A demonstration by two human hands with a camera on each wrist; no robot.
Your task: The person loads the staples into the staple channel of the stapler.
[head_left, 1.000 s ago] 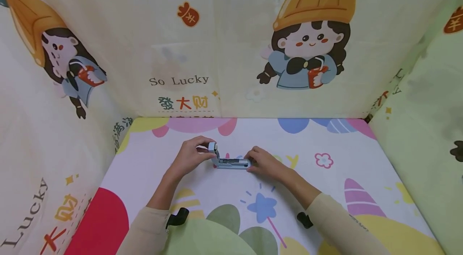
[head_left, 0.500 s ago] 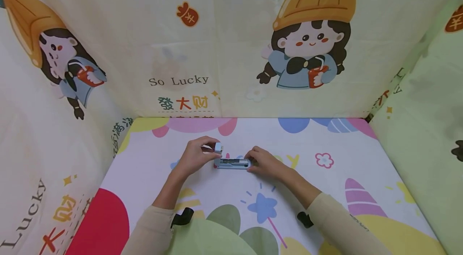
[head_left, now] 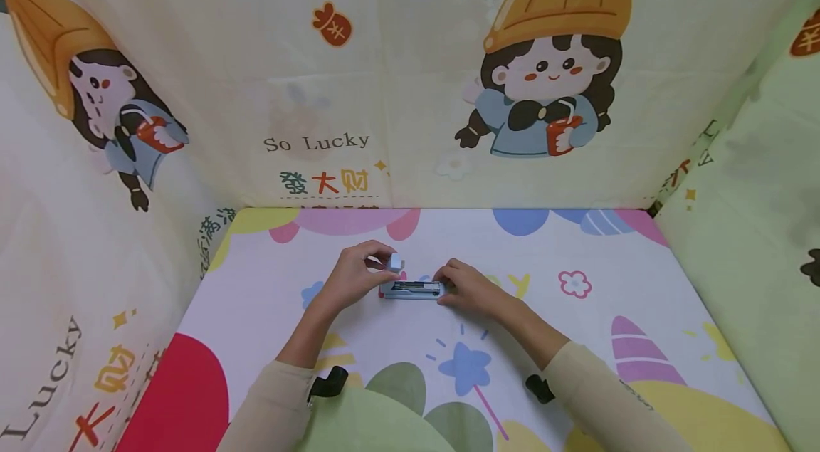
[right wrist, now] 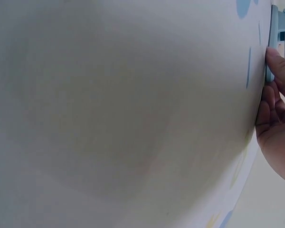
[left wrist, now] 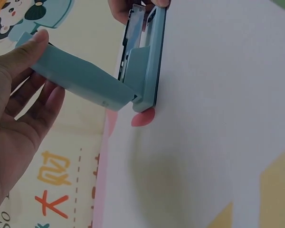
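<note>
A light blue stapler (head_left: 413, 291) lies on the table with its top cover (left wrist: 78, 76) swung up from the hinge at its left end. Thumb and fingers of my left hand (head_left: 356, 272) pinch the free end of that cover, above the base. In the left wrist view the dark staple channel (left wrist: 131, 45) shows between cover and base. My right hand (head_left: 470, 288) grips the right end of the stapler's base, thumb on the near side, as the right wrist view also shows. The fingers hide that end in part.
A printed cloth with coloured shapes covers the table (head_left: 512, 345). Cream cloth walls (head_left: 423, 110) with cartoon prints rise at the back and on both sides. A black strap piece (head_left: 329, 382) sits at the left cuff, another (head_left: 539, 389) at the right.
My left hand has moved right, tipping the stapler's cover from nearly upright over toward the base. The right hand and the base have stayed in place.
</note>
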